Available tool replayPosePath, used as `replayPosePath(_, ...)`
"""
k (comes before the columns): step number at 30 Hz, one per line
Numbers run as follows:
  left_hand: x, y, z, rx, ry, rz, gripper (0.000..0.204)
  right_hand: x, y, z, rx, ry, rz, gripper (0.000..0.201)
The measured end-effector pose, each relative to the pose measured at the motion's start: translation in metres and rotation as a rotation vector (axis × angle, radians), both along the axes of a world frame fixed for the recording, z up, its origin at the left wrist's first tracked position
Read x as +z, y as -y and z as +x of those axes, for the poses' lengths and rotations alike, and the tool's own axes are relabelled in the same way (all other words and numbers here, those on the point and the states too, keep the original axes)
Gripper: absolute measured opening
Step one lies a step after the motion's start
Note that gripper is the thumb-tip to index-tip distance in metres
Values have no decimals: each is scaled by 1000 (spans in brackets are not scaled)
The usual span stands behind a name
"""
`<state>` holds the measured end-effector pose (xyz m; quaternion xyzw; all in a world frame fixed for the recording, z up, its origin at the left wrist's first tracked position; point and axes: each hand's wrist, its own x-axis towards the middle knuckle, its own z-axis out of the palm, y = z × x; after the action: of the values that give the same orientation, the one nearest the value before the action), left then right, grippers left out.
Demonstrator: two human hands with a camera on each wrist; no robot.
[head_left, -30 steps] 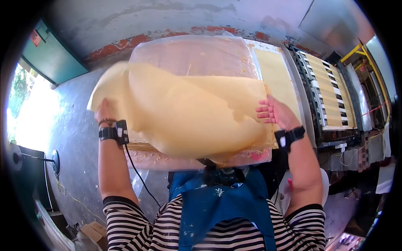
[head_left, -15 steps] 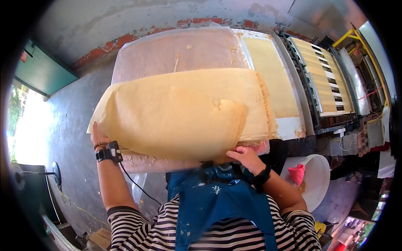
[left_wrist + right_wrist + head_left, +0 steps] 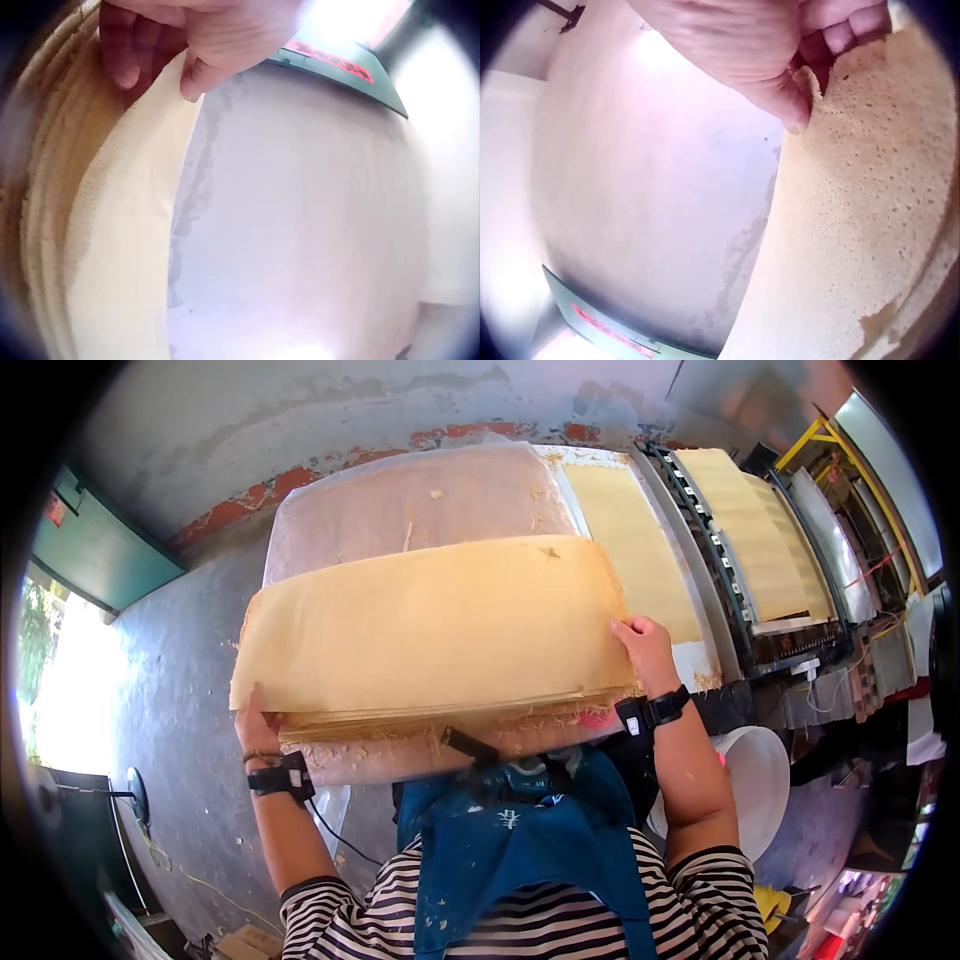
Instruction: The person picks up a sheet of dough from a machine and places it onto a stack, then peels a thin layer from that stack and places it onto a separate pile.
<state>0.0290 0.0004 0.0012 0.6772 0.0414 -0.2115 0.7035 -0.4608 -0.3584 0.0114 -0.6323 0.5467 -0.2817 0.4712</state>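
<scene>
Hands: left hand pinches top sheet corner | right hand pinches opposite corner | stack beneath

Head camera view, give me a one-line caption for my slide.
Both hands, left hand and right hand, hold the ends of a thin yellow sheet over a stack of sheets.

Daylight pours in from the doorway on my left, blown out to white, and leaves a pale sheen on the floor beside it. The sheet in front of me is evenly lit and fairly sharp. My head view bulges like a fisheye, with a black ring at the corners and bent lines along the machine. Both wrist views are soft and hazy: my fingers blur up close, and white glare washes the edges.
</scene>
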Motion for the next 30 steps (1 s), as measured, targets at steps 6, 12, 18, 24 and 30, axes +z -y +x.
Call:
replayPosePath(6,-8,-3,-7,106,28,198,22,-16,-6,-1,-20,5,-130,24)
replayPosePath(12,-34,-25,14,125,152,86,28,-12,-18,7,-120,44,-157,29)
replayPosePath(18,-23,-34,-25,183,303,54,25,-42,-25,-38,-368,355,-168,21)
replayPosePath(24,9,16,-127,-983,17,249,20,-68,-36,-92,-672,624,97,17)
replayPosePath(30,-45,41,-157,-1084,-31,367,24,-112,-5,-142,-802,1015,419,34)
